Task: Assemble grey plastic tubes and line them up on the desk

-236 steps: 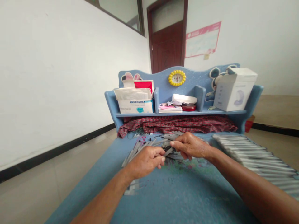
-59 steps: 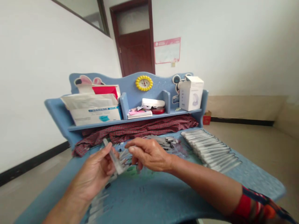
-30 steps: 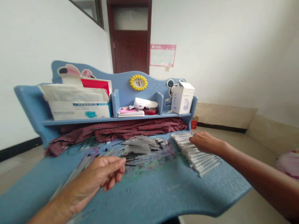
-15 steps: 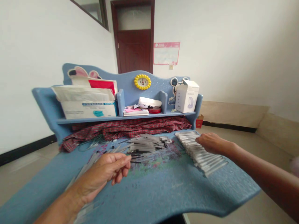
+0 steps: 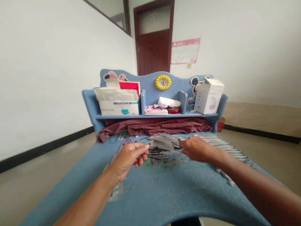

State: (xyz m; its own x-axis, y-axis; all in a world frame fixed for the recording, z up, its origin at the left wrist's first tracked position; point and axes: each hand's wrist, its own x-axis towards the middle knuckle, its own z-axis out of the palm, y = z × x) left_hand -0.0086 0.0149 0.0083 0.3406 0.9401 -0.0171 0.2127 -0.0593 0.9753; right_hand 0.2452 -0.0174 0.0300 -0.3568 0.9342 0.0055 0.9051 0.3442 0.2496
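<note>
My left hand (image 5: 133, 154) hovers over the blue desk (image 5: 162, 191), thumb and forefinger pinched at the left edge of a loose pile of thin translucent sticks (image 5: 162, 142), some with black ends. Whatever sits in the pinch is too small to make out. At the pile's right edge is my right hand (image 5: 197, 148), its fingers closed; their tips are partly hidden and I cannot see what they hold. A neat row of similar clear sticks (image 5: 231, 150) lies beyond my right forearm, partly covered by it. More pale sticks (image 5: 117, 191) lie beside my left forearm.
Along the desk's back runs a blue shelf (image 5: 155, 116) with a mask box (image 5: 117, 105), a white carton (image 5: 209, 97), papers (image 5: 155, 110) and a round red tin (image 5: 173, 110). A crumpled checked cloth (image 5: 155, 126) lies beneath it. A yellow flower clock (image 5: 163, 82) is on the backboard.
My right hand has moved left from the row of sticks to the loose pile. My left hand keeps its pinch near the pile. The view has turned left.
</note>
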